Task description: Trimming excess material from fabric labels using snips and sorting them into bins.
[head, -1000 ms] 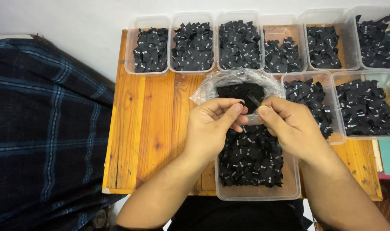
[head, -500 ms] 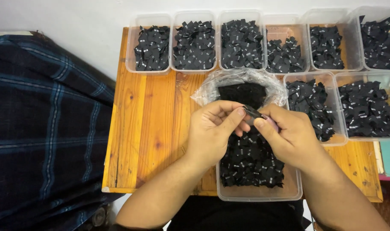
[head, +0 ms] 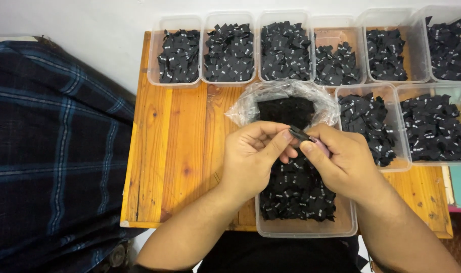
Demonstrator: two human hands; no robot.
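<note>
My left hand (head: 253,159) and my right hand (head: 341,162) meet above a clear plastic tub (head: 306,227) full of small black fabric labels. Both pinch one small black label (head: 301,135) between thumbs and forefingers. Just behind the hands lies a clear plastic bag (head: 283,103) holding a stack of black labels.
A wooden table (head: 175,146) carries several clear tubs of black labels: a row at the back (head: 229,48) and two more at the right (head: 432,126). A dark blue checked cloth (head: 53,151) lies at the left. A white wall (head: 89,20) is behind.
My hands have shifted slightly apart and turned; the small black label now shows between the fingertips, pulled out a little to the right.
</note>
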